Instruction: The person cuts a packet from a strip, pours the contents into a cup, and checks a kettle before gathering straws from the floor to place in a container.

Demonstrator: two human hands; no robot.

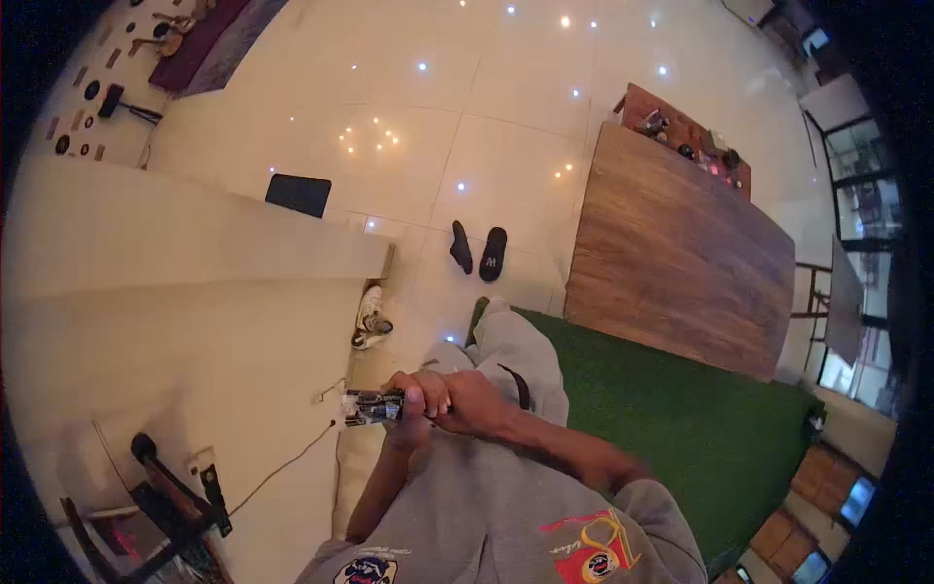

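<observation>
My two hands meet in front of my waist, fingers closed and overlapping. A small black-and-clear shiny packet point(370, 407) sticks out to the left of them. Its exact kind is too blurred to tell. My left hand point(413, 413) is closed on its right end, thumb on top. Pressed up against it, my right hand point(469, 401) has curled fingers at the same end of the packet. The part of the packet inside the fingers is hidden.
A wooden table point(681, 243) stands to the right on a green mat point(662, 438), with a cluttered bench point(691, 146) behind it. Black slippers point(493, 255) lie ahead on the tiles. A sneaker point(372, 316) sits by the wall edge. A cord point(282, 467) hangs at left.
</observation>
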